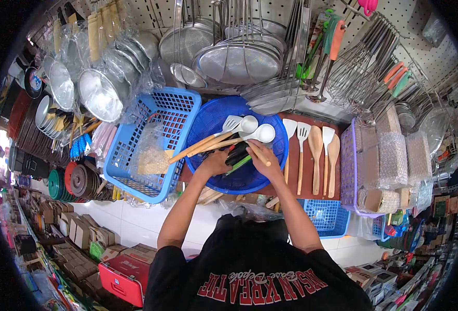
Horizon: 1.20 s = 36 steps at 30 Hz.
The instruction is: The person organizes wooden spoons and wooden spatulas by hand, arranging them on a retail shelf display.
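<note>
My left hand (216,162) is inside a round blue plastic basket (195,122), its fingers curled against black-handled items (236,154). What exactly its fingers grip is hidden. In the same basket, my right hand (270,165) closes around a utensil's wooden handle (260,154); the head of that utensil cannot be made out. White ladles (263,133) and a white slotted turner (232,123) with wooden handles lie across the basket, above and between my hands. A green strip (239,166) shows beneath the black items.
Right of the basket, white turners (302,132) and wooden spatulas (315,140) lie in a row. A light blue crate (174,109) stands left; a purple basket (349,171) holds bubble-wrapped boxes. Strainers (237,62) and whisks (358,62) hang above. A red case (122,280) sits lower left.
</note>
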Tool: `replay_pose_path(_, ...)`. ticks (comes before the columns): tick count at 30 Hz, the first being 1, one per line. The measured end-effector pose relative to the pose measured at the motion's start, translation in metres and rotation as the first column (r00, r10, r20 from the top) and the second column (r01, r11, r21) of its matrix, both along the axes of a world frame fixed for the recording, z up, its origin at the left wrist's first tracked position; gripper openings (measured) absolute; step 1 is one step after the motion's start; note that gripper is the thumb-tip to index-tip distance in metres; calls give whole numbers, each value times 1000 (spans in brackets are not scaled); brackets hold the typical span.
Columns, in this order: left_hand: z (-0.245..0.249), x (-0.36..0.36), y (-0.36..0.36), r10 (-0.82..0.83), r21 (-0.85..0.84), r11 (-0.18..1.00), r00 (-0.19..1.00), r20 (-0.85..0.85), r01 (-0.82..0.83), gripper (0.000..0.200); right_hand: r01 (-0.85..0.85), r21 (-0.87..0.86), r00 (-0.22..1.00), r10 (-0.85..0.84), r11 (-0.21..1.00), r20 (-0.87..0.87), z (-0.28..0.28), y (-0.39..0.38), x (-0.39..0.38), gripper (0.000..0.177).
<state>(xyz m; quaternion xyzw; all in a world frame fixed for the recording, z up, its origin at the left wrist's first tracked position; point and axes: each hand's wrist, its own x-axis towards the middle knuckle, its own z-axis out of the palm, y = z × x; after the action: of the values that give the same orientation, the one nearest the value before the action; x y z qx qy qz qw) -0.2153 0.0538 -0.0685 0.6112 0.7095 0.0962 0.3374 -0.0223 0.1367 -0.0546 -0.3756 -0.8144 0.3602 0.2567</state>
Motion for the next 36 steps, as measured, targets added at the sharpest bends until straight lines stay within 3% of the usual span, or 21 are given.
replay_pose_path(3, -11, -3, 3, -33, 9, 999, 994, 101, 33, 85, -61, 5, 997, 62, 998, -45, -1, 1, -1, 35)
replay_pose_path(9, -16, -5, 1, -111, 7, 994, 986, 125, 111, 83, -169, -110, 986, 168, 979, -15, 2, 1, 2, 39)
replay_pose_path(12, -1, -6, 6, -181, -156, 965, 968, 174, 208, 78, -198, -87, 979, 202, 976, 30, 2, 2, 2, 40)
replay_pose_path(16, 3, -4, 4, -240, -91, 962, 958, 158, 256, 61, -241, -30, 969, 242, 970, 45, 0, 3, 1, 42)
replay_pose_path(18, -19, -12, 7, -283, -37, 954, 934, 217, 297, 52, -253, -63, 944, 260, 966, 201, 6, 0, 2, 47)
replay_pose_path(21, -57, -22, 11, -534, 322, 794, 845, -37, 516, 35, -284, -49, 911, 285, 958, 299, 6, -2, 2, 53)
replay_pose_path(24, -94, -21, 31, -561, 5, 827, 825, -64, 563, 32, -302, -14, 895, 289, 953, 340, 6, -5, 3, 55)
replay_pose_path(27, -45, -13, 20, -704, -152, 686, 597, -385, 711, 32, -300, -17, 884, 285, 954, 371, 15, -9, 3, 54)
replay_pose_path(29, -59, -14, 6, -399, 56, 907, 894, -206, 418, 33, -297, -12, 865, 274, 955, 419, 13, -11, 3, 54)
replay_pose_path(30, -64, -14, 1, -217, 129, 965, 973, -83, 226, 34, -297, 0, 848, 264, 955, 459, 6, -11, 3, 54)
replay_pose_path(33, -8, -2, 2, -113, -80, 991, 993, -38, 110, 31, -296, 2, 830, 257, 955, 494, 6, -12, 4, 56)
replay_pose_path(36, -18, -9, 1, -98, 5, 995, 995, 11, 98, 34, -299, -57, 811, 285, 953, 512, 18, -13, 2, 57)
